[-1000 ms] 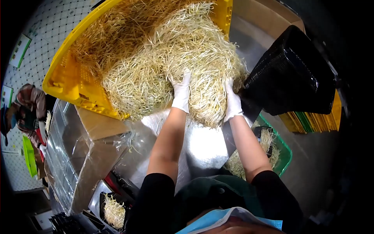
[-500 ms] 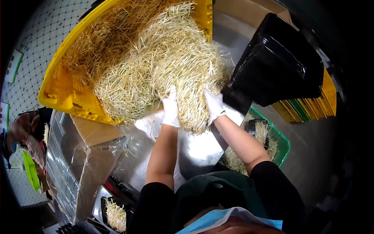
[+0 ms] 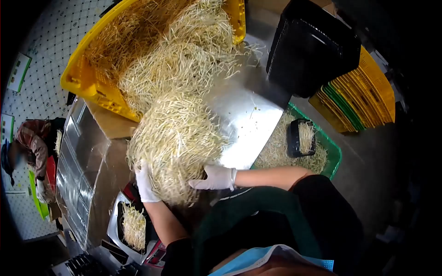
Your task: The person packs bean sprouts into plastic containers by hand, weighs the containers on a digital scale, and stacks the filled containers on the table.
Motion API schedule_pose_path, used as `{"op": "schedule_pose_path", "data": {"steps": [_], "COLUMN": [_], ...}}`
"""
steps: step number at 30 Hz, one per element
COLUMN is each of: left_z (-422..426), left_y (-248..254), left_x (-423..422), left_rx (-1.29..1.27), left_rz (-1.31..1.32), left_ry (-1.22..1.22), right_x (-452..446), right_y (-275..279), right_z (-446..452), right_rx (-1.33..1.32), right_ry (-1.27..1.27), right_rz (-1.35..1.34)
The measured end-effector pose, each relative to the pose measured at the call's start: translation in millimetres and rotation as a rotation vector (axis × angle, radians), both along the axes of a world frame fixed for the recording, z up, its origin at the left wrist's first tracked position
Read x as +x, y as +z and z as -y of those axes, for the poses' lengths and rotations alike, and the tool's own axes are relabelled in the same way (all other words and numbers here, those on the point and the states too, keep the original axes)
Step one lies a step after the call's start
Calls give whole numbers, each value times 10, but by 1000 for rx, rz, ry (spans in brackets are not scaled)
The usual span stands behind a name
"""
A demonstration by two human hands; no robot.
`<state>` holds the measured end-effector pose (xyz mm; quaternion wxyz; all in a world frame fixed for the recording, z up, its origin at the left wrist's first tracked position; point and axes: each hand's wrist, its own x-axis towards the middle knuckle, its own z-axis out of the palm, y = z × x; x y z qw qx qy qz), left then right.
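Note:
A big clump of bean sprouts lies between my two white-gloved hands, close to my body. My left hand grips its left side, fingers partly buried in the sprouts. On the right side my right hand presses in, thumb toward me, its fingertips hidden. Beyond the clump, more sprouts spill from a tipped yellow crate onto the metal table. At lower left, a black tray of sprouts sits on a scale.
Right of the table, a green bin holds loose sprouts and a filled black tray. A large black container stands behind, beside stacked yellow and green crates. A cardboard box with clear plastic is at left; another person bends beyond it.
Both hands have drawn the sprout clump toward my body and to the left, away from the pile at the crate. More bare metal shows on the table, and my view has shifted.

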<state>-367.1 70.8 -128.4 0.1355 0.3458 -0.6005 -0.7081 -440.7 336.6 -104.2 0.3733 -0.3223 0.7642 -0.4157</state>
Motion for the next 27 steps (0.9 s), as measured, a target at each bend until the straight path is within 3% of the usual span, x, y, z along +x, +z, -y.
{"op": "schedule_pose_path", "data": {"steps": [1, 3, 4, 5, 7, 9, 11, 13, 15, 17, 19, 21, 22, 23, 25, 27], "left_z": [102, -23, -81, -156, -744, -1019, -1315, -1484, -1525, -1458, -1383, -1545, -1667, -1729, -1978, -2262], "left_y": [14, 122, 83, 24, 177, -88, -160, -317, -473, -628, -728, -554, -497, -506, -494, -691], "left_x": [96, 304, 388, 497, 631, 798, 827, 898, 885, 837, 790, 718, 684, 601, 384, 53], "left_rx": [-151, -608, -645, -678, -1154, -1644, -1721, -1844, -1893, -2039, -2114, -1954, -1996, -2115, -2104, -1861], "left_rz": [105, 207, 164, 123, 236, 58, -36, 69, -16, 268, 332, 229, 152, -146, -371, -415], "left_ry": [36, 185, 239, 293, 235, 156, -20, -270, -330, -467, -454, -371, -388, -355, -529, -798], "right_x": [-11, -148, -230, -340, -629, -1056, -1197, -1082, -725, -271, 114, 328, 348, 298, 115, -26], "right_y": [40, -80, -93, -205, -400, -833, -1089, -1042, -1044, -1134, -1056, -1204, -1329, -1360, -1558, -1952], "right_z": [19, -117, -288, -514, -955, -1267, -1342, -1375, -1442, -1824, -2334, -2787, -2918, -2971, -2921, -2857], "right_rx": [370, 369, 318, 176, 206, 4, 213, 153, 93, -11, 210, 441, 585, 715, 910, 1095], "right_ry": [324, 253, 310, 70, -283, -498, -606, -360, -215, -337, -469, -690, -852, -1004, -1034, -1057], "right_rz": [-17, -167, -547, -561, -502, -869, -1112, -990, -796, -848, -812, -1032, -850, -656, -481, -335]}}
